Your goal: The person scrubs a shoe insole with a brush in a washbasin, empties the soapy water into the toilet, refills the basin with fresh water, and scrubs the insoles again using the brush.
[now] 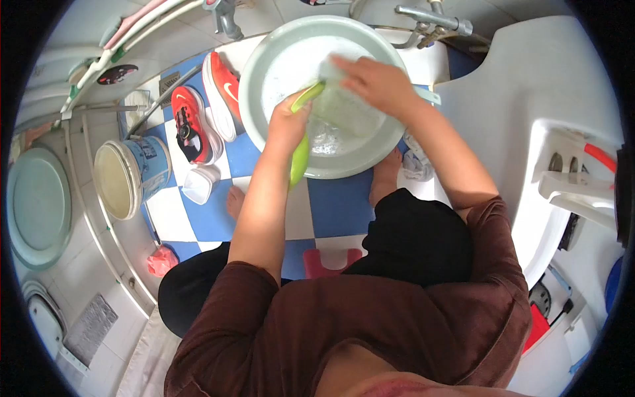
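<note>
A pale green basin (249,126) of whitish, sudsy water (291,66) stands on the floor in front of me. My left hand (289,122) is closed around a long, curved lime-green object (299,159); its kind is unclear. One end of it reaches over the water and the other hangs outside the basin's near rim. Above the right part of the water is my right hand (374,83), its fingers smeared by motion. Something pale and blurred (334,89) lies below those fingers, and whether they touch it cannot be made out.
Left of the basin are two red sneakers (225,89), a small white container (200,184) and a tipped bucket (119,178). A white sink (503,86) rises at the right. Taps (433,23) are behind the basin; a pink stool (324,261) is beneath me.
</note>
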Available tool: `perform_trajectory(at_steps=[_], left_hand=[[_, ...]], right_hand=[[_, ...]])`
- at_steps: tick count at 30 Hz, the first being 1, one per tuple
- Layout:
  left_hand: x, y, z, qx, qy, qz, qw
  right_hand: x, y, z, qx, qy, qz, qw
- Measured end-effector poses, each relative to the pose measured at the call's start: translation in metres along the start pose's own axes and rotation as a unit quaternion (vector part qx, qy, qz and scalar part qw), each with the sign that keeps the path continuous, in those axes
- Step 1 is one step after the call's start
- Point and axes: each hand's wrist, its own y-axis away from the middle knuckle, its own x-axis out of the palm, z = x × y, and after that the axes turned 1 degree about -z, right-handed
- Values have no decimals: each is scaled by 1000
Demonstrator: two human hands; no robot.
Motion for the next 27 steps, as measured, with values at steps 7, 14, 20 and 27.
perform_trajectory(at_steps=[7,14,20,27], left_hand=[[-3,0,0,-114,66,4,991],[-3,-2,6,-22,22,-14,999],[2,1,4,-23,31,-32,999],[4,4,-5,-70,73,-34,994]], right_hand=[[0,-6,19,-88,8,45,995],[2,-16,-13,-52,-13,41,998],[1,-8,21,-88,-21,43,995],[0,-3,23,-52,-25,56,997]])
